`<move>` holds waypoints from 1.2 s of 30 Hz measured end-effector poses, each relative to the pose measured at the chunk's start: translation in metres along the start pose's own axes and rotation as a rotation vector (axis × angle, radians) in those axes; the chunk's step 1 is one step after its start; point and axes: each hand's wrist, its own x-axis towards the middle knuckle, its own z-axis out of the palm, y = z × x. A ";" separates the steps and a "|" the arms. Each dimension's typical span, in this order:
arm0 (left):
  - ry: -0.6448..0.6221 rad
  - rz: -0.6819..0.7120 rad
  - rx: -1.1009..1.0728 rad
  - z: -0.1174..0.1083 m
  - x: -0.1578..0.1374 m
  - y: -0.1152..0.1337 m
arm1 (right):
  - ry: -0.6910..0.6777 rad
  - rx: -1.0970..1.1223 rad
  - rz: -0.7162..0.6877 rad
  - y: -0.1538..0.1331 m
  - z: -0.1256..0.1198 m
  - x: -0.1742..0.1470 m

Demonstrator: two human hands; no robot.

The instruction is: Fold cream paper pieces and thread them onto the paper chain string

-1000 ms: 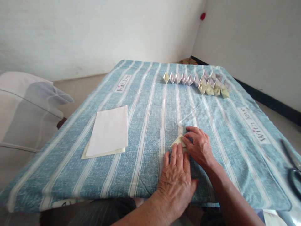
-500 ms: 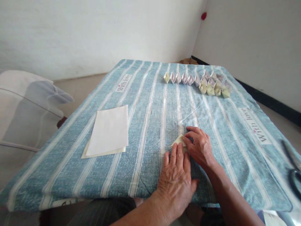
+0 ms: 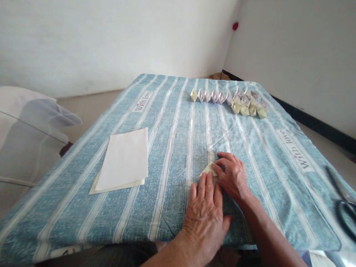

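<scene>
So the little folded yellow paper [image 3: 208, 170] sits flat on the striped tabletop [image 3: 172, 148] near its front edge, just past both hands. Left hand [image 3: 207, 207] lies flat, fingers together, pinning its near side; right hand [image 3: 232, 178] presses its right edge with curled fingertips.

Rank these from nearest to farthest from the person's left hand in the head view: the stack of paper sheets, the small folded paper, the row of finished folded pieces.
1. The small folded paper: under the fingertips of the left hand, touching it.
2. The stack of paper sheets: to the left, lying flat on the striped cloth.
3. The row of finished folded pieces: at the far end of the table, toward the right.
</scene>
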 end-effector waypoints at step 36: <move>-0.038 -0.005 0.010 -0.006 0.006 -0.004 | -0.040 0.007 0.013 -0.002 -0.003 0.002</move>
